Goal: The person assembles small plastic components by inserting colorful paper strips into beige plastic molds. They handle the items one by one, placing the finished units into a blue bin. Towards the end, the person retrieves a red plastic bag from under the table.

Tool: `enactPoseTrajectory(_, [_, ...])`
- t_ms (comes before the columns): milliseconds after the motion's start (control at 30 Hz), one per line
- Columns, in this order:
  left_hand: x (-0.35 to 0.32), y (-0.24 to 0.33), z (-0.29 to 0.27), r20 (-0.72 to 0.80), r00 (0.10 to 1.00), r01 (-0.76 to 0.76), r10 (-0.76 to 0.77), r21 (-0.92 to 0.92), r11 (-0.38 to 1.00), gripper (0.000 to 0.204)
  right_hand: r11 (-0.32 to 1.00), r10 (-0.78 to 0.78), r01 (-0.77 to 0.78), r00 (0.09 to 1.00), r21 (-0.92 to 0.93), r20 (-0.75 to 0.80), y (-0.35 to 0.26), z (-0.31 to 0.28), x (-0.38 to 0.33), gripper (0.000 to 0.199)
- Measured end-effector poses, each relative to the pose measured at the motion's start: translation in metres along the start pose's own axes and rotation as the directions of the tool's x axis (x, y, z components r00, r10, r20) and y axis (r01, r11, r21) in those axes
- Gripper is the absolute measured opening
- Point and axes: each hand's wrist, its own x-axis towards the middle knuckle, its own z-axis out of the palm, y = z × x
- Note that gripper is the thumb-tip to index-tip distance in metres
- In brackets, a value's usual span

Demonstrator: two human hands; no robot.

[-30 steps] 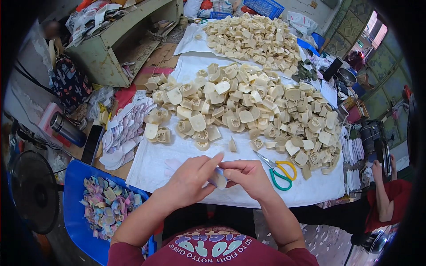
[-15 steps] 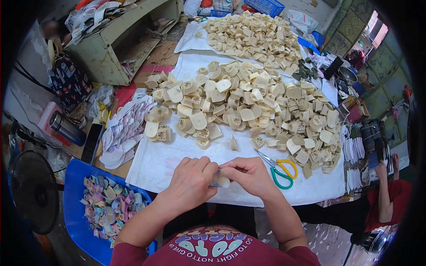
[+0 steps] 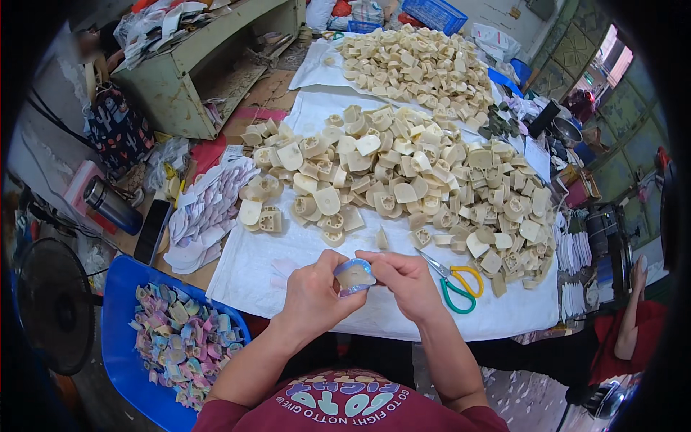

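Note:
Between my hands, above the near edge of the white cloth, is a small shoe heel [image 3: 355, 274] with a shiny blue-purple covering around its side and a pale face turned up. My left hand [image 3: 314, 289] grips it from the left, thumb below and fingers behind. My right hand [image 3: 405, 283] pinches its right edge between thumb and bent fingers. A few pale cut pieces [image 3: 283, 270] lie beside my left hand. Scissors [image 3: 458, 281] with green and yellow handles rest open right of my right hand. Beyond is a heap of bare cream heels [image 3: 403, 173].
A second heap of cream heels [image 3: 414, 65] lies farther back. At left are overlapping pale cut pieces [image 3: 209, 212], a phone [image 3: 152, 230], a flask [image 3: 111, 205] and a fan [image 3: 57, 306]. A blue tub [image 3: 119, 353] holds colourful covered heels. Another person's arm [image 3: 631, 317] shows at right.
My hands have turned the heel so its pale face and shiny rim now show between them. My left hand has rolled open around it, thumb now visible. The view has shifted slightly.

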Motion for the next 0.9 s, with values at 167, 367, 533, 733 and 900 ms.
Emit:
enactPoseTrajectory(167, [0.002, 0.000, 0.013, -0.119, 0.993, 0.006, -0.007, -0.008, 1.000, 0.039, 0.971, -0.137, 0.109, 0.983, -0.211, -0.121, 0.003, 0.012, 0.001, 0.024])
enactPoseTrajectory(367, [0.007, 0.001, 0.011, -0.147, 0.987, 0.059, -0.065, -0.048, 0.997, 0.037, 0.993, -0.105, 0.100, 0.991, -0.064, -0.085, 0.007, 0.013, 0.001, 0.026])
enactPoseTrajectory(533, [0.004, -0.011, 0.010, -0.110, 0.991, 0.072, -0.075, -0.024, 0.997, 0.037, 0.954, -0.148, 0.144, 0.989, -0.264, 0.004, 0.002, 0.019, 0.001, 0.030])
enactPoseTrajectory(733, [0.005, -0.022, -0.013, 0.186, 0.980, 0.166, -0.077, -0.535, 0.828, 0.043, 0.845, -0.189, 0.269, 0.959, -0.462, 0.213, -0.002, 0.004, 0.002, 0.031])
enactPoseTrajectory(900, [0.003, -0.024, -0.005, -0.019, 0.996, 0.049, -0.083, -0.669, 0.742, 0.049, 0.979, -0.023, 0.027, 1.000, -0.200, 0.020, 0.008, 0.007, 0.000, 0.025])
